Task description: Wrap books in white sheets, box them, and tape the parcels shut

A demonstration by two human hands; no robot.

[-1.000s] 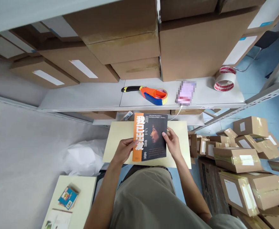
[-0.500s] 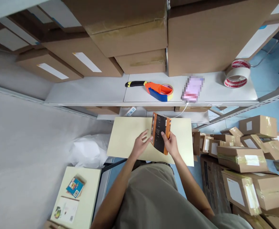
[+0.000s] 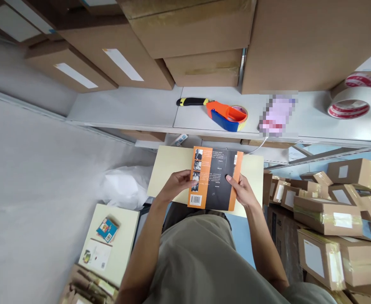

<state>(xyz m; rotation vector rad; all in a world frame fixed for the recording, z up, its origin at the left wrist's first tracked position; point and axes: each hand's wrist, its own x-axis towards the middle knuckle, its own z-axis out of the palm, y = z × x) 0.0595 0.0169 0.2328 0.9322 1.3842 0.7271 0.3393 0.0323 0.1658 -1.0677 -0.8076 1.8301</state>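
A book (image 3: 217, 185) with an orange and black cover, small photos down its left side and a barcode at the lower left, is held up above the pale yellow board (image 3: 165, 164). My left hand (image 3: 179, 185) grips its left edge, thumb on the cover. On the right edge, my right hand (image 3: 241, 191) is closed round the book with its thumb on the black part. The fingers behind the book are hidden.
A shelf ahead carries a tape dispenser (image 3: 226, 116), a blurred phone (image 3: 276, 116), tape rolls (image 3: 352, 101) and cardboard boxes (image 3: 204, 69). Taped parcels (image 3: 326, 213) pile up at right. At left are a white bag (image 3: 122, 185) and a side table (image 3: 122, 253) with books (image 3: 107, 230).
The book has turned from a slant to face me flat. My left hand has closed on its left edge. The view has shifted a little.
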